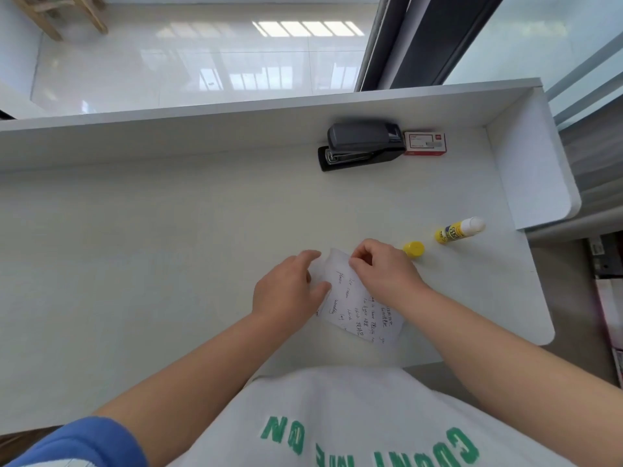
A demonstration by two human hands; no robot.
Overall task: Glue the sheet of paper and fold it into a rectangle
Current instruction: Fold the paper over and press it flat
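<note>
A white sheet of paper (357,305) with handwriting lies on the white desk (168,264), partly folded, its far end lifted. My left hand (290,291) rests on its left side, thumb and fingers on the folded flap. My right hand (384,267) pinches the paper's far right edge between thumb and forefinger. An uncapped glue stick (459,230) with a yellow label lies on the desk to the right, its white tip pointing away to the right. Its yellow cap (414,249) sits separately, just right of my right hand.
A dark grey stapler (362,144) and a red-and-white staple box (425,143) stand at the back against the desk's raised rear wall (236,129). A side panel (529,170) closes the far right. The desk's right edge (546,298) is rounded.
</note>
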